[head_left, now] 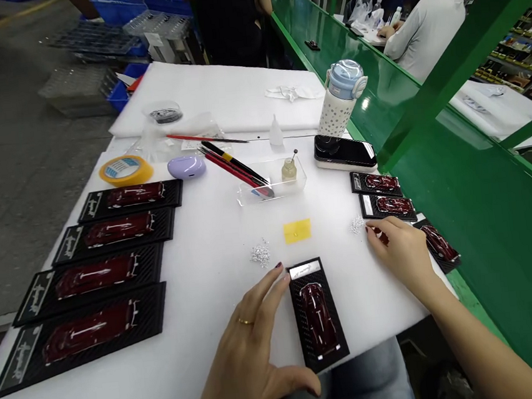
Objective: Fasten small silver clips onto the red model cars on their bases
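A dark red model car (pixel 319 320) on a black textured base (pixel 301 328) lies at the table's front edge. My left hand (pixel 254 338) is open beside it, fingertips at the base's far left corner and thumb near its lower left edge. My right hand (pixel 400 255) is closed, its fingertips pinched together just beside a small pile of tiny silver bits (pixel 357 225); what it holds, if anything, is too small to make out. Another pile of silver bits (pixel 260 253) lies beyond my left hand. Right of it is a yellow sticky square (pixel 297 230) with a tiny speck on it.
Several boxed-base model cars (pixel 94 272) line the left side; others (pixel 391 206) stand at right. Behind are a clear tray (pixel 272 189) with brushes and a small jar (pixel 288 171), yellow tape (pixel 125 170), a phone (pixel 345 151) and a bottle (pixel 339 101). People sit farther back.
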